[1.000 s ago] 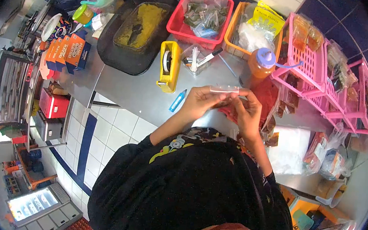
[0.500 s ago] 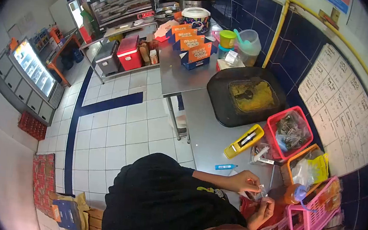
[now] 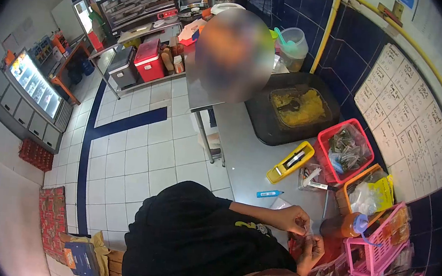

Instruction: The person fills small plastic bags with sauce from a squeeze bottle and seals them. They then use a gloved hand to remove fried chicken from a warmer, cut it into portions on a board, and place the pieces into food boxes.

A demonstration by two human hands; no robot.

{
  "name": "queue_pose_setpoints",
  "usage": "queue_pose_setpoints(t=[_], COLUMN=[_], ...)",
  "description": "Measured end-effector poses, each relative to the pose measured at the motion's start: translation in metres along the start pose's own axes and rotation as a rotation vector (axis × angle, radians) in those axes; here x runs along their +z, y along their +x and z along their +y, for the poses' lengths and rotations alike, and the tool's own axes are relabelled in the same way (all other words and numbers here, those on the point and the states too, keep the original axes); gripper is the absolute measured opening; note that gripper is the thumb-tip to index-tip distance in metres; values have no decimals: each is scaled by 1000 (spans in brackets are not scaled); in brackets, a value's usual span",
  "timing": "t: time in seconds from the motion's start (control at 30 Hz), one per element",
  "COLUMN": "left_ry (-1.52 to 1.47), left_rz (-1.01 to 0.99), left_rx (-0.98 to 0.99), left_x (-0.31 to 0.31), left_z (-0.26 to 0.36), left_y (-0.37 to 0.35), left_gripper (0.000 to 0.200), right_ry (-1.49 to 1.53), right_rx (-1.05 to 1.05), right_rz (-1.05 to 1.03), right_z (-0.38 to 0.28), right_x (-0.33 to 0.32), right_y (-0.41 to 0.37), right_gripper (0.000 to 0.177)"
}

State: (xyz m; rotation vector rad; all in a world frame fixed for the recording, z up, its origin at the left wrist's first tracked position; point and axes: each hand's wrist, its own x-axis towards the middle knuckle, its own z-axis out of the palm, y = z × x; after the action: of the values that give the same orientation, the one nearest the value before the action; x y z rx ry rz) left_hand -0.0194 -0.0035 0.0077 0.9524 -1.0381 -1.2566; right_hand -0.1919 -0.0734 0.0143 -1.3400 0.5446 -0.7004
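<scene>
My left hand (image 3: 294,220) reaches in over the steel table's edge, its fingers pinched on a small clear plastic bag (image 3: 308,231). Just below it, my right hand (image 3: 312,250) has thumb and fingers closed at the other side of the same bag. The two hands nearly touch. What the bag contains is hard to make out. Red packets or a red container lie beneath the hands, partly covered by them. A blue marker (image 3: 269,194) lies near my left forearm. An orange sauce bottle with a purple cap (image 3: 354,224) stands beyond my hands.
A yellow tape dispenser (image 3: 290,162), a red basket (image 3: 321,154) of packets and an orange basket (image 3: 341,202) line the table. A pink basket (image 3: 379,246) is at the right. Farther up sits a black tray (image 3: 261,122) with yellow food. A blurred patch (image 3: 235,56) hides the far tabletop.
My hands have come closer together around the small plastic bag. The view has shifted slightly. The far tabletop with its orange boxes is now blurred over.
</scene>
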Motion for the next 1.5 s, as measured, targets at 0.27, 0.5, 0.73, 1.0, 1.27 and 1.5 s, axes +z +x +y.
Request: queue_pose_setpoints(t=[0.27, 0.5, 0.73, 1.0, 1.27, 1.5], left_ry=[227, 1214, 1246, 1055, 1053, 1119], left_rz=[-214, 234, 100, 139, 145, 169], left_rx=[-6, 202, -70, 222, 169, 270], left_x=[3, -24, -33, -38, -40, -35], left_z=[-45, -100, -114, -116, -118, -111], left_y=[8, 28, 44, 18, 21, 21], left_gripper=[18, 86, 91, 75, 75, 71], right_ry=[-366, -1034, -543, -774, -678, -535], right_rx=[236, 80, 289, 340, -12, 84], right_rz=[67, 675, 267, 262, 257, 395], right_z=[-34, -83, 28, 134, 122, 88], right_x=[-54, -106, -84, -61, -66, -61], right_y=[-33, -55, 4, 57, 42, 23], right_gripper=[5, 18, 31, 25, 15, 9])
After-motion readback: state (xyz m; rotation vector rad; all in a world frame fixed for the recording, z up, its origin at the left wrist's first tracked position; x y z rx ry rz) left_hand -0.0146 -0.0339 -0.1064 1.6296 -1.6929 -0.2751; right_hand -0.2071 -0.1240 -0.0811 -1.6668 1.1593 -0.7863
